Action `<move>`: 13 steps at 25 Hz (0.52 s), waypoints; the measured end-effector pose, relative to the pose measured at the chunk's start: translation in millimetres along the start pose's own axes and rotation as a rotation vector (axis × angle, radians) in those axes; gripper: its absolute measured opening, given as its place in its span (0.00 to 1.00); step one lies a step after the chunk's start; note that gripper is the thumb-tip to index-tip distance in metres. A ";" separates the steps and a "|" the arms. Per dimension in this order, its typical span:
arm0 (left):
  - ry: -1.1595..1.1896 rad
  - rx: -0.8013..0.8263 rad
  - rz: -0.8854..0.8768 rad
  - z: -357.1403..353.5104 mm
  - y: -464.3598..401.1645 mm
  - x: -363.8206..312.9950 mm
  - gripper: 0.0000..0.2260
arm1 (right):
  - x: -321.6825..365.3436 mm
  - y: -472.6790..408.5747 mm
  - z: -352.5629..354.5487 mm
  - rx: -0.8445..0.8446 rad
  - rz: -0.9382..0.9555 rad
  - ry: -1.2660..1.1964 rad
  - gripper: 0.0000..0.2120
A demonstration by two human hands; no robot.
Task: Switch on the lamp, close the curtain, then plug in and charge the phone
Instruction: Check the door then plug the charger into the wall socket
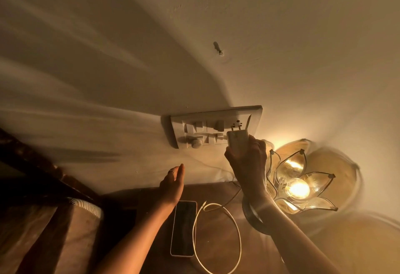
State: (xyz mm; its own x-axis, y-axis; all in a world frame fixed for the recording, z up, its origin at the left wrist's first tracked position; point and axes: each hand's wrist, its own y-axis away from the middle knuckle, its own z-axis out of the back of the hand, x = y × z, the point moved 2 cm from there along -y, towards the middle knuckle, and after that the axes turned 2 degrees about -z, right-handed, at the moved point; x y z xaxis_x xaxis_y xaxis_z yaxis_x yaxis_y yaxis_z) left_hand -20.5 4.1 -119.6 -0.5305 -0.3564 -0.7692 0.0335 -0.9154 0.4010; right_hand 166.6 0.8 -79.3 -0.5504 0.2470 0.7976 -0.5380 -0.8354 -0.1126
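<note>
My right hand (249,161) grips a white charger adapter (237,141) and holds it against the socket at the right end of the wall switchboard (255,113). Whether its pins are fully in, I cannot tell. The white cable (238,237) loops down over the wooden bedside table (216,226), its free plug end lying near the phone's top. The phone (184,228) lies flat, screen dark. My left hand (173,185) hovers above the phone, fingers straight and together, holding nothing. The flower-shaped glass lamp (300,185) glows at the right.
A bed with a striped pillow edge (88,206) lies at the lower left, with a dark wooden headboard (32,161) above it. A nail (220,52) sticks out of the bare wall above the switchboard. No curtain is in view.
</note>
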 end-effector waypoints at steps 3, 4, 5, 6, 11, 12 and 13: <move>-0.004 0.001 0.001 1.0 -3.1 1.1 0.24 | 2.4 -1.3 4.8 -0.024 0.010 -0.001 0.25; -0.007 0.002 0.002 1.3 -3.9 1.6 0.24 | 3.5 -1.9 6.5 -0.028 0.015 0.000 0.25; -0.010 0.002 0.004 1.3 -4.6 2.1 0.24 | 4.4 -2.3 8.1 -0.031 0.020 0.006 0.25; -0.011 0.001 0.006 1.8 -4.7 2.0 0.24 | 4.8 -2.5 8.2 -0.033 0.021 0.009 0.25; -0.001 0.015 0.003 2.0 -5.4 -2.1 0.25 | 5.9 -0.1 -0.1 -0.012 -0.022 -0.024 0.30; -0.003 0.017 -0.001 2.7 -6.0 -4.1 0.25 | 8.2 -0.7 -0.9 -0.002 -0.026 -0.021 0.30; -0.005 0.018 -0.002 3.3 -6.8 -5.8 0.24 | 10.4 -2.0 -0.7 0.007 -0.028 -0.012 0.30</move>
State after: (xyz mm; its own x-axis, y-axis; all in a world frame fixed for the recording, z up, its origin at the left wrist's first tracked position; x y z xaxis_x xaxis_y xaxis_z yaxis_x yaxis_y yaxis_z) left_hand -20.4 13.0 -116.2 -0.5351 -0.3532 -0.7674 0.0172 -0.9127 0.4082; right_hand 161.5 5.4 -71.2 -0.5271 0.2645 0.8076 -0.5486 -0.8317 -0.0857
